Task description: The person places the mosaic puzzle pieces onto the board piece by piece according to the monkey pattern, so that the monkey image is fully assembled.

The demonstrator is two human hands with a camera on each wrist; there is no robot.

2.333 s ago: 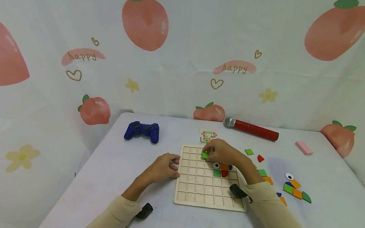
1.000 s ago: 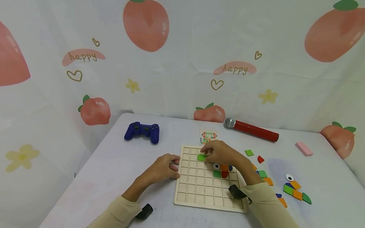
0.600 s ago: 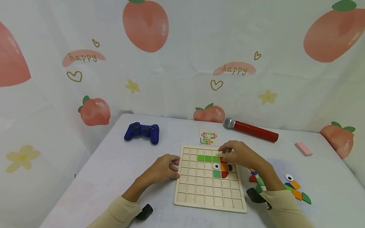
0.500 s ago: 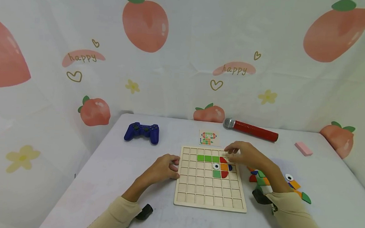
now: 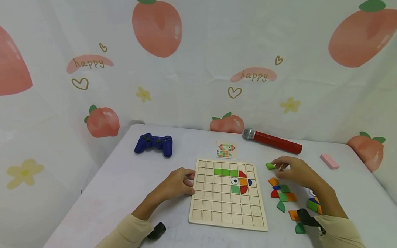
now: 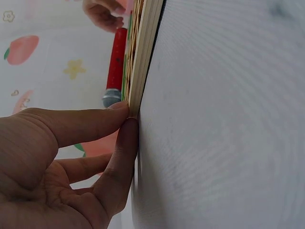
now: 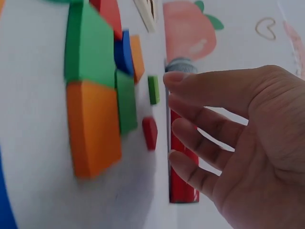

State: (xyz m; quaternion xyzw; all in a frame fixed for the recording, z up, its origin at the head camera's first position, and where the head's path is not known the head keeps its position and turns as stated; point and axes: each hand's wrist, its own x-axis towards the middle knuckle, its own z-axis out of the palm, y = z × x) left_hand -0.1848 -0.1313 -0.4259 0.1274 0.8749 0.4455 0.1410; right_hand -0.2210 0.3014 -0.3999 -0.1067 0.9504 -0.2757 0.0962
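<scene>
The fingertips and thumb tip of my left hand (image 5: 177,182) touch the left edge of a wooden grid board (image 5: 212,205). In the left wrist view, thumb and finger meet the board's edge (image 6: 147,55) close together, as seen along it. Three bright green square tiles (image 5: 226,172), an eye tile (image 5: 234,181) and several red, orange, blue and green tiles lie in its cells. My right hand (image 5: 297,172) hovers over the table right of the board, fingers loosely bent and holding nothing. Near its fingertips lie a green tile (image 5: 270,165) and a red piece (image 7: 149,133).
Loose coloured tiles (image 5: 283,197) are scattered right of the board, some under my right forearm. Behind the board lie a pattern card (image 5: 227,150) and a red microphone (image 5: 273,141). A blue game controller (image 5: 154,144) lies back left, a pink block (image 5: 329,161) back right.
My right hand has let go of a green tile in the board's upper row, then moved right, off the board to the loose tiles. My left hand has stayed at the board's edge.
</scene>
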